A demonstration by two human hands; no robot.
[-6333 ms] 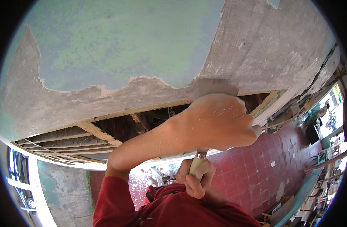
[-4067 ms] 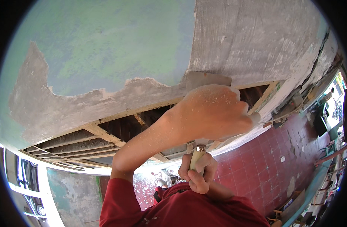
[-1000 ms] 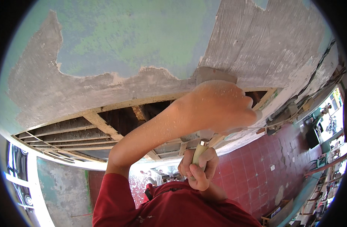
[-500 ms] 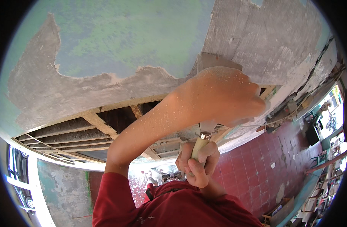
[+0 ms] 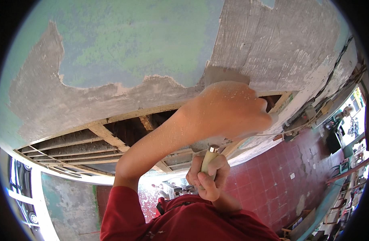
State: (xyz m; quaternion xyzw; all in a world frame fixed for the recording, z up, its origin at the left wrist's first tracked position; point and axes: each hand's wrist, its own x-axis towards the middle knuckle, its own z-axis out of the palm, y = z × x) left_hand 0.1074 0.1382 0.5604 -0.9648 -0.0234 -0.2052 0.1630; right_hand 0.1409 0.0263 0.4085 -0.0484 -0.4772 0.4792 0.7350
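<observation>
Left hand [image 5: 228,110] sets a grey blade [image 5: 226,75] to the patchy surface [image 5: 269,44]; right hand [image 5: 210,176] holds a pale handle [image 5: 209,162].

The left grip is clasped over the blade, which shows beyond the knuckles where bare grey meets green paint; its fingertips are hidden. The right grip is clenched round the handle, below the left hand, with a metal collar [image 5: 213,148] at its upper end. Grey metal [image 5: 204,143] shows just above the collar; the left hand hides whether it joins the blade. A slatted opening [image 5: 126,130] runs along the surface's lower edge, partly behind the left forearm [image 5: 160,138]. Red floor [image 5: 265,176] spreads below, to the right.
</observation>
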